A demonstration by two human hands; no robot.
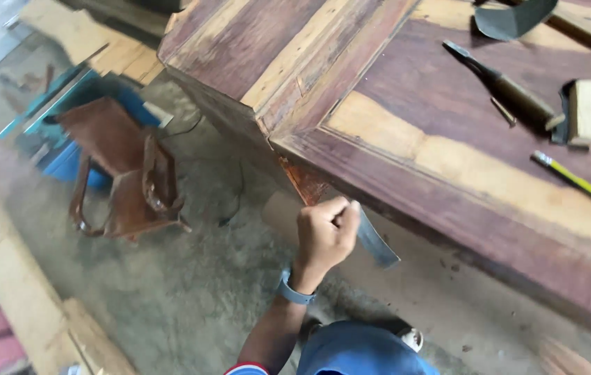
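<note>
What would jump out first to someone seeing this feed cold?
Most likely the left hand, low in the middle, fisted around a flat metal scraper blade at the edge of the big reddish wooden door panel filling the upper right. On that panel lie a wooden-handled chisel, a small wood block and a yellow pencil. On the concrete floor at left sits a brown folded chair.

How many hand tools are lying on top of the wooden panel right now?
3 lie loose on the wooden panel: a chisel, a small wooden block beside it, and a yellow pencil near the right edge. More may lie outside the frame.
</note>
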